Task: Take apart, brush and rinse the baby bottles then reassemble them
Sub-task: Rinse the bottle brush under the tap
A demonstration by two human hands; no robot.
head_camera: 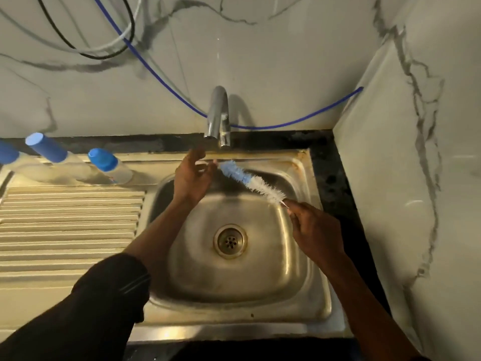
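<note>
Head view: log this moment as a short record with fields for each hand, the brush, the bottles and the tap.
left hand: left hand under the tap, fingers at the blue tip of the brush
right hand: right hand pinches the brush's wire handle
brush: held across the sink
bottles: three capped bottles on the drainboard, untouched
water: no stream visible

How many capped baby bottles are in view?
3, all at the drainboard's back left: one cut by the left edge, one in the middle, one nearest the sink. More may lie off-frame.
</note>
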